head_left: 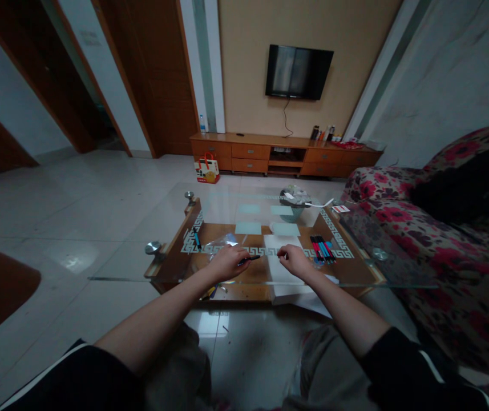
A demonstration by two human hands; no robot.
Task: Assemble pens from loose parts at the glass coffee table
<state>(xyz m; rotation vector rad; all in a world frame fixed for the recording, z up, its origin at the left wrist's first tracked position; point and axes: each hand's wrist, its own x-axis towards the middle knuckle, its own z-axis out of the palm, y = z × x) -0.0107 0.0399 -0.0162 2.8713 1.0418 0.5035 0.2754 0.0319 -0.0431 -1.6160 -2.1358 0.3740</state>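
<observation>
No text, label, brand or number can be read anywhere in the head view. The small white sign [91,38] high on the pale wall beside the brown wooden door carries dark marks, but they are too small and blurred to make out. The red-and-white paper gift bag [207,169] on the floor in front of the low wooden cabinet bears a printed pattern with no legible lettering. The small red-and-white card [340,209] on the far right part of the glass-topped table [133,268] shows print that is too tiny to read.
</observation>
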